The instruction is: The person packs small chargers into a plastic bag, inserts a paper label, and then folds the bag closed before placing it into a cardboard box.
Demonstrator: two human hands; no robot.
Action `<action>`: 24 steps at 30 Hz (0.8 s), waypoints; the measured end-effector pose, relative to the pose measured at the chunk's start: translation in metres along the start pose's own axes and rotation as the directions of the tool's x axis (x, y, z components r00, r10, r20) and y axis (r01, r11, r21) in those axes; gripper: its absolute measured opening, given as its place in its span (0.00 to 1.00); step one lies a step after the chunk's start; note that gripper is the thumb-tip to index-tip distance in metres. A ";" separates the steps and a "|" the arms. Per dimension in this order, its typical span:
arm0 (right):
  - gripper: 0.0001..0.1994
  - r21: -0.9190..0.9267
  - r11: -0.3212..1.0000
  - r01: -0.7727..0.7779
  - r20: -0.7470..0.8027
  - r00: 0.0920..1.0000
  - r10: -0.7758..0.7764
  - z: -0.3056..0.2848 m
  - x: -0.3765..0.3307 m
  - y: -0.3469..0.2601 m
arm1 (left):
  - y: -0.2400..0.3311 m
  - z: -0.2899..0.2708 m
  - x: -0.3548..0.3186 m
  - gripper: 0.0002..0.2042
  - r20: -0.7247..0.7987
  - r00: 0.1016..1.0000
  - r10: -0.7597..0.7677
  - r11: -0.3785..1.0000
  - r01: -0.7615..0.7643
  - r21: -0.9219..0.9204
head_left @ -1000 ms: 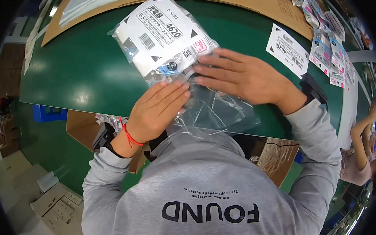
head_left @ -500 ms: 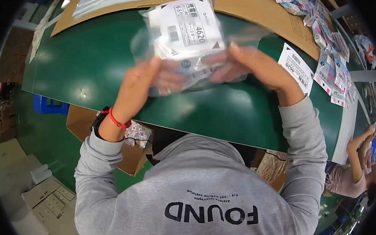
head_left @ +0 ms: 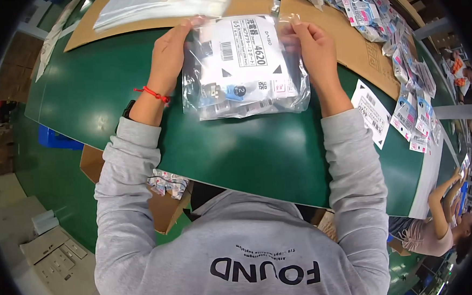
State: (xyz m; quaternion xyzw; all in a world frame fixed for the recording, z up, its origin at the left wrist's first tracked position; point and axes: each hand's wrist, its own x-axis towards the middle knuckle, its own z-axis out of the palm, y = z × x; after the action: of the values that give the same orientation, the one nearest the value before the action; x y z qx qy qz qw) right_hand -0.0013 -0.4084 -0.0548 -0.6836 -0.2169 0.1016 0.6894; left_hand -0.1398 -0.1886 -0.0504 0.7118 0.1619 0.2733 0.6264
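On the green table lies a clear plastic bag [head_left: 194, 98] filled with small printed packages. A white label sheet [head_left: 248, 44] with black print shows under its plastic on the upper face. My left hand [head_left: 169, 57] pinches the bag's far left corner, a red cord bracelet at its wrist. At the far right corner, my right hand [head_left: 317, 48] has its thumb and fingers closed on the loose clear plastic. Some of the right fingers show through the film. Another white label sheet [head_left: 373, 112] lies flat on the table, right of my right forearm.
Clear flat bags [head_left: 162, 6] are stacked on cardboard [head_left: 86, 35] at the far left. Many small blister packs [head_left: 358, 7] lie heaped along the far right. An open carton [head_left: 166, 206] stands below the table's near edge. At the right, another person [head_left: 433, 227] works.
Both hands have moved from the bag's near sides to its far corners. The bag, blurred before, now lies steady and slightly nearer.
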 end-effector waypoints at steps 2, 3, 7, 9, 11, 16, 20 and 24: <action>0.16 -0.001 1.000 -0.024 -0.022 0.999 0.024 0.008 0.005 -0.001 | -0.005 0.000 0.011 0.19 0.058 0.998 0.011 1.000 -0.010 -0.020; 0.15 0.012 1.000 -0.023 -0.044 0.999 0.024 0.010 0.007 -0.002 | -0.008 0.000 0.016 0.19 0.087 0.996 0.015 0.999 -0.012 -0.029; 0.15 -0.019 0.999 -0.030 -0.084 0.996 0.029 0.011 0.018 0.001 | -0.020 0.003 0.027 0.19 -0.009 1.000 0.030 0.999 -0.029 0.045; 0.15 -0.129 0.992 -0.012 -0.069 0.998 0.003 0.009 0.025 0.005 | -0.023 0.001 0.031 0.19 -0.021 1.000 -0.006 0.996 0.008 0.089; 0.15 -0.271 0.962 0.023 -0.060 0.997 -0.041 0.007 0.032 0.007 | -0.024 -0.002 0.034 0.18 -0.054 0.998 -0.043 0.983 0.052 0.176; 0.17 -0.725 0.673 0.145 0.047 0.986 -0.162 0.006 0.039 0.005 | -0.033 -0.002 0.032 0.18 -0.027 0.981 0.193 0.957 -0.182 0.226; 0.19 -0.814 0.559 0.156 0.065 0.982 -0.179 0.013 0.031 0.003 | -0.035 -0.003 0.026 0.16 -0.010 0.983 0.184 0.876 -0.160 0.456; 0.18 -0.861 0.485 0.154 0.067 0.979 -0.193 0.019 0.023 0.001 | -0.040 0.003 0.026 0.15 -0.116 0.978 0.171 0.886 -0.102 0.453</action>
State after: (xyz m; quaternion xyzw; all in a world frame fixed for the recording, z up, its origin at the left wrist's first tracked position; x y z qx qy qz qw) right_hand 0.0112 -0.3810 -0.0524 -0.9118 -0.2929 -0.1032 0.2685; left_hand -0.1128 -0.1697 -0.0846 0.8227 0.2169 0.3261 0.4120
